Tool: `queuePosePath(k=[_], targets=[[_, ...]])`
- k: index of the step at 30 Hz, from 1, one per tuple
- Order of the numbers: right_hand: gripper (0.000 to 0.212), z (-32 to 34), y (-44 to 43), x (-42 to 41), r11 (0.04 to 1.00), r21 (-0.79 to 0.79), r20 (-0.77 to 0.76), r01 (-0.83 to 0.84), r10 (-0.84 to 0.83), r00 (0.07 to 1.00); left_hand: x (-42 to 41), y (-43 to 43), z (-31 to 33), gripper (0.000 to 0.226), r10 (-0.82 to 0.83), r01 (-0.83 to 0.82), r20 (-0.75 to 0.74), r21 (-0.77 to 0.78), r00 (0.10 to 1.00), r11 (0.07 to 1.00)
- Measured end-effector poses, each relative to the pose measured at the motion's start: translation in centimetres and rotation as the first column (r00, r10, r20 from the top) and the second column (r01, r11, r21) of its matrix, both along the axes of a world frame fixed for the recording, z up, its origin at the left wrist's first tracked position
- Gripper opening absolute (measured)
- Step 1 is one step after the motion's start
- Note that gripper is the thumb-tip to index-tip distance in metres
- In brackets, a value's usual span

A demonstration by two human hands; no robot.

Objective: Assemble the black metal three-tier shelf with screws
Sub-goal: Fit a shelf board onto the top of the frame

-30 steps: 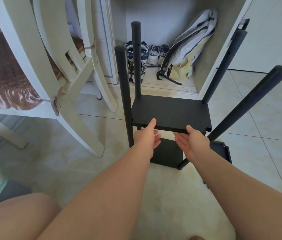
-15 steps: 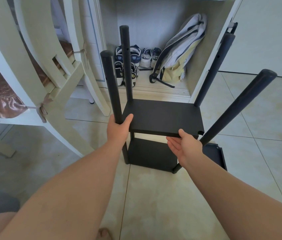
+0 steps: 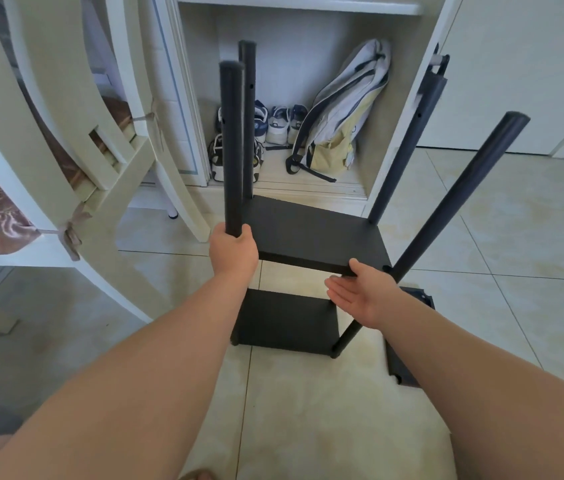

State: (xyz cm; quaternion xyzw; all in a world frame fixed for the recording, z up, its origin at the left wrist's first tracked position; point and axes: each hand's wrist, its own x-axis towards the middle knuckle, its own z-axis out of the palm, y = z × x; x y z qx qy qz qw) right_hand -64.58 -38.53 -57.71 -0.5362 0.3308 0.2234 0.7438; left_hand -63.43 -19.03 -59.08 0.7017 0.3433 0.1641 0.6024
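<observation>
hidden: left forearm covers the lower run of the near-left post (image 3: 232, 150). The right forearm covers most of a loose black panel (image 3: 396, 363) lying on the floor (image 3: 516, 278); only its two corners show.
hard to tell: small holes dot the far posts. Whether screws sit in any joint cannot be made out.
shelf (image 3: 315, 237): stands on the floor before an open cupboard (image 3: 408, 109), four posts up, middle panel and bottom panel (image 3: 287, 320) in place. The near-right post (image 3: 457, 202) slants off to the right in this wide view.
left hand (image 3: 233, 252): grip wrapped round the near-left post, level with the middle panel's near corner.
right hand (image 3: 360, 296): grip spread, palm up, fingers straight below the middle panel's near edge, thumb at that edge. Contact with the panel cannot be told.
edges: a pale chair (image 3: 65, 133) leans close on the left, its leg just beside the near-left post. The cupboard sill lies right behind the far posts.
open room: bare tile to the right and toward the camera.
in cupboard: backpack (image 3: 342, 116) slumped against the side wall, shoes (image 3: 277, 124) beside it.
writing: marks on the backpack and shoes are too small to read.
</observation>
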Motion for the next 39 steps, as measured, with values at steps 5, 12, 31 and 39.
queuePosePath(k=[5,12,31,39], targets=[[0.053,2.2,-1.5,0.3,0.888,-0.358,0.002,-0.288,0.310,0.951,1.5,-0.1,3.4,0.008,-0.049,0.046,0.007,0.206,0.999,0.977],[0.037,8.9,-4.5,0.7,0.309,-0.936,0.350,0.167,0.849,0.396,3.1,-1.5,5.5,0.035,-0.181,0.198,-0.084,0.525,0.980,0.828],[0.019,2.7,-12.3,8.5,-0.245,-0.776,0.003,0.582,0.920,0.391,8.2,-10.1,0.1,0.052,-0.270,0.461,-0.377,0.779,0.886,0.425],[0.017,-2.3,-10.5,10.6,-0.093,-0.850,0.127,0.519,0.919,0.374,10.2,-7.7,-2.3,0.048,-0.275,0.540,-0.467,0.762,0.841,0.357]])
